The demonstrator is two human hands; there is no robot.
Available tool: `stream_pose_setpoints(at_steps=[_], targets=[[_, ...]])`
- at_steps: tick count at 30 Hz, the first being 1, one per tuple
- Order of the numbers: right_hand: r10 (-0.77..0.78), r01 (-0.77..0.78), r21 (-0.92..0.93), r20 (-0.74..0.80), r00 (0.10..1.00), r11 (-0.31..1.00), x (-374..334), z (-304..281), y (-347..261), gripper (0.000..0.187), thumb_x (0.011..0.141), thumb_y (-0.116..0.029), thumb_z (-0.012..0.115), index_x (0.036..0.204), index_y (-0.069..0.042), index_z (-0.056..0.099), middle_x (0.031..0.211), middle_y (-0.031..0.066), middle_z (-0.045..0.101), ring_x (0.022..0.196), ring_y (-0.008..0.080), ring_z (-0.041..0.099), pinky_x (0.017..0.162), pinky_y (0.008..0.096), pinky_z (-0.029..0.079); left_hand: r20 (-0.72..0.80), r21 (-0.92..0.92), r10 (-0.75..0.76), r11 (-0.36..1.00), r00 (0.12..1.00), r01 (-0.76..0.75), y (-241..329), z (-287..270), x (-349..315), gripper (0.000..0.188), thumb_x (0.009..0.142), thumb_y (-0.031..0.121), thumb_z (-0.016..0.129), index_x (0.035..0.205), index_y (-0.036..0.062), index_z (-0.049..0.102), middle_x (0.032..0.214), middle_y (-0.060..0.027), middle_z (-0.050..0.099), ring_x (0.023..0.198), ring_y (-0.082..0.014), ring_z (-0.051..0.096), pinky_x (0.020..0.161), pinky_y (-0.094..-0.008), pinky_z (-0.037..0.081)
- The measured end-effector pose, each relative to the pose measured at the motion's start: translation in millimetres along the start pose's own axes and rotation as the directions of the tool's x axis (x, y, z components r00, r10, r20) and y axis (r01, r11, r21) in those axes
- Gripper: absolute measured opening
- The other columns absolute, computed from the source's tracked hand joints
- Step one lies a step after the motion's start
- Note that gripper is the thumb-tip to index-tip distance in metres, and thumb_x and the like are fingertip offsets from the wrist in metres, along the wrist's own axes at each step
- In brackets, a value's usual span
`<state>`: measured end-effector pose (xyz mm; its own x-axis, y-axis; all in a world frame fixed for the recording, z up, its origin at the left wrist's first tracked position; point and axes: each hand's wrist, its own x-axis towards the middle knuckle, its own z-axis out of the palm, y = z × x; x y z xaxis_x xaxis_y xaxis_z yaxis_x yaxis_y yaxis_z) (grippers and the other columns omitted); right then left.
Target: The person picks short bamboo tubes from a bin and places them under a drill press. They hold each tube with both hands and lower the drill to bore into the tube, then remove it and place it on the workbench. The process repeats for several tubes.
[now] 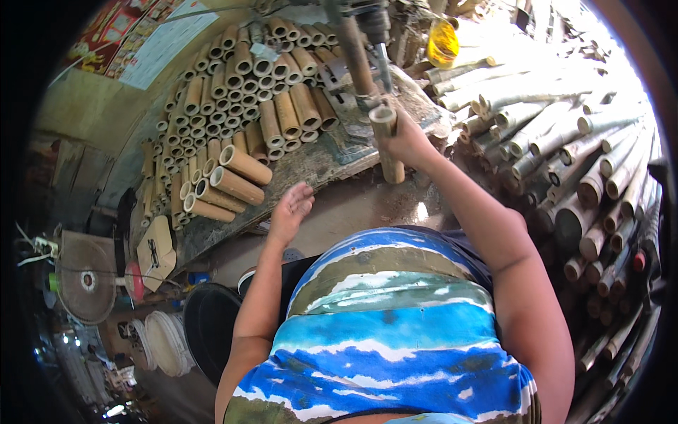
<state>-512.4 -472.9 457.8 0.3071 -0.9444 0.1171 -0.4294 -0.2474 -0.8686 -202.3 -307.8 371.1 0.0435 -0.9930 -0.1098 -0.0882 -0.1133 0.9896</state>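
My right hand (409, 141) is wrapped round a short bamboo tube (393, 169), which stands nearly upright past the bench's front edge with its hollow end up. Right behind its top is a drill-like machine (378, 46) with a metal rod pointing down. My left hand (294, 210) hovers in front of the workbench (339, 161), fingers loosely bent and nothing in them. Closest to it on the bench lie several cut bamboo tubes (240, 166), resting at a slant on one another.
A large stack of bamboo tubes (226, 90) covers the bench's back and left. Long bamboo poles (544, 138) are piled at the right, below a yellow container (443, 44). At the left are a fan (86, 277), a black tub (210, 333) and white buckets (167, 343).
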Motion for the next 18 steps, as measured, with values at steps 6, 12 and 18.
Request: stream_pose_setpoints(at_steps=[6,12,18], targets=[[-0.161,0.161,0.006,0.093,0.983,0.987,-32,22,1,0.058,0.077,-0.016,0.079,0.128,-0.006,0.053,0.117,0.0206,0.067,0.114,0.0391,0.063,0.096,0.0443,0.050,-0.147,-0.010,-0.200,0.980,0.969,0.200,-104,-23,-43,0.052,0.096,0.011,0.069,0.143,0.0066,0.049,0.135,-0.0087,0.062,0.116,-0.0161,0.062,0.093,-0.0306,0.051],[-0.169,0.164,0.048,0.135,0.976,0.985,-36,30,-10,0.057,0.077,-0.014,0.080,0.127,-0.006,0.053,0.114,0.0199,0.069,0.110,0.0367,0.065,0.093,0.0415,0.051,-0.156,0.105,-0.176,0.976,0.972,0.193,-146,-30,-41,0.053,0.091,0.009,0.073,0.140,0.0019,0.052,0.129,-0.0128,0.065,0.116,-0.0194,0.063,0.098,-0.0324,0.052],[-0.127,0.064,0.226,0.274,0.953,0.972,-35,33,-9,0.061,0.080,-0.005,0.079,0.135,-0.005,0.051,0.121,0.0081,0.065,0.115,0.0180,0.060,0.101,0.0358,0.047,-0.064,0.375,-0.249,0.892,0.966,0.255,-152,-20,-39,0.055,0.091,0.015,0.074,0.140,0.0029,0.053,0.128,-0.0127,0.067,0.110,-0.0187,0.065,0.095,-0.0324,0.053]])
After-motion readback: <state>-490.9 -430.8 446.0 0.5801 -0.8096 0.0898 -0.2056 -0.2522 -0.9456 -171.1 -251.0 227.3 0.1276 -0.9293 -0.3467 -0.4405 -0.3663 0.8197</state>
